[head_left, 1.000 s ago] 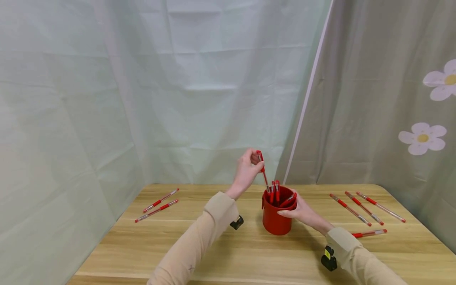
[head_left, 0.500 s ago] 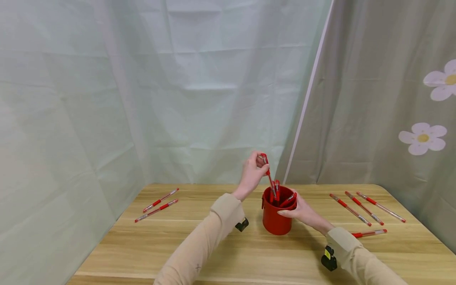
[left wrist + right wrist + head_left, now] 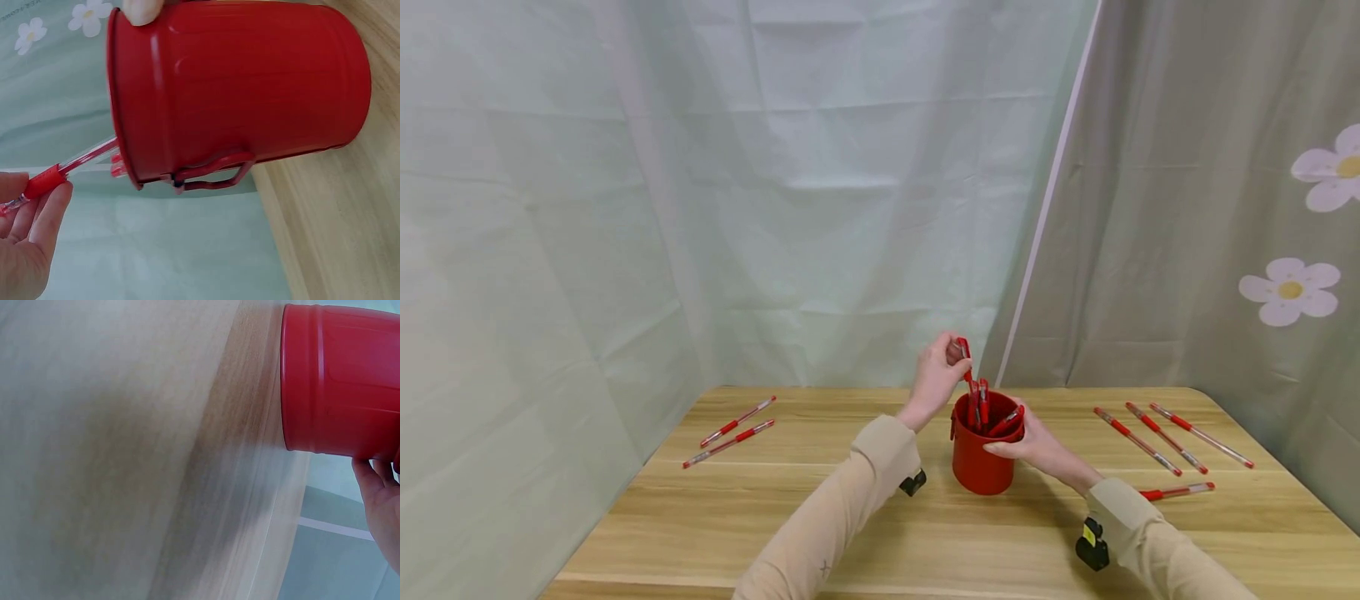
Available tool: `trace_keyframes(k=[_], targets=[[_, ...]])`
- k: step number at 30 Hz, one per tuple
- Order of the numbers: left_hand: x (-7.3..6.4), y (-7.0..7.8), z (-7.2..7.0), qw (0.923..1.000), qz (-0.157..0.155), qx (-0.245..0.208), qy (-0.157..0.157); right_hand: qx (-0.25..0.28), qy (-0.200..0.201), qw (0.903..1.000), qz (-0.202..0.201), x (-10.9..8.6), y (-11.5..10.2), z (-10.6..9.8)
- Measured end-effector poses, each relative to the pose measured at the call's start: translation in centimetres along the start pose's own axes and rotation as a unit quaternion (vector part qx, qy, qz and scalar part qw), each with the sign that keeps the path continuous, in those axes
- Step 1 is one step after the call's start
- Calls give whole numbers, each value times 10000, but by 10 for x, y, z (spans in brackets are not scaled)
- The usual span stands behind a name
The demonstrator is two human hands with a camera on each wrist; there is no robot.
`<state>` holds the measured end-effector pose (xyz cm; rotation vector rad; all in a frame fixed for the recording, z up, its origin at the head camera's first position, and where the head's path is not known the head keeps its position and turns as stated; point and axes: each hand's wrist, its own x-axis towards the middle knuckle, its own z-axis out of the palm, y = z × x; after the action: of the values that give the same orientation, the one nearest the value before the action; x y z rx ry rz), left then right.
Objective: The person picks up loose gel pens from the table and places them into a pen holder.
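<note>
Near the middle of the table stands a red bucket (image 3: 982,467), upright, with a side handle (image 3: 219,172) visible in the left wrist view. My left hand (image 3: 934,379) pinches a red pen (image 3: 90,156) by its grip above the bucket; the pen slants, its lower end inside the rim. Several other red pens (image 3: 984,402) lean in the bucket. On the bucket's right side, my right hand (image 3: 1041,443) holds it near the rim, thumb in front; the fingers (image 3: 370,481) show behind it in the right wrist view.
Two red pens (image 3: 745,435) lie at the table's left. At the right lie three slanted pens (image 3: 1167,437), plus another pen (image 3: 1180,492) by the right forearm, partly covered. A pale curtain (image 3: 850,208) hangs behind the wooden table (image 3: 662,533).
My left hand has moved right and then down, lowering the pen further into the bucket. My right hand and the bucket have stayed in place.
</note>
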<state>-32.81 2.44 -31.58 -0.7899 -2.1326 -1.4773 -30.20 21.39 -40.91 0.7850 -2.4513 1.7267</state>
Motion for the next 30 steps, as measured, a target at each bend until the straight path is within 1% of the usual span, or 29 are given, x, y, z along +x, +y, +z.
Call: trace_keyframes(k=[3,5,8,11,15,20,26,30], targets=[[-2,-1,2,9997,-142,-173,-126,15,13,10000,14,0,0,0],[-4,-2,4,9991,-263,-278,-173,35,8,10000,-33,1,4,0],[-5,-2,6,9980,-465,-349,-230,82,14,9999,-57,1,3,0],[-6,-3,8,9976,-558,-266,-296,105,42,9999,-40,1,3,0],[-7,-4,10,9974,-577,-168,-392,17,85,10000,-34,0,4,0],[-8,-7,11,9969,-593,-210,-470,-57,118,9999,-94,1,3,-1],[-10,-10,13,9949,-823,-234,-530,-22,72,10000,-19,1,3,0],[-10,-12,14,9937,-944,-107,-596,-13,70,10000,-25,0,2,0]])
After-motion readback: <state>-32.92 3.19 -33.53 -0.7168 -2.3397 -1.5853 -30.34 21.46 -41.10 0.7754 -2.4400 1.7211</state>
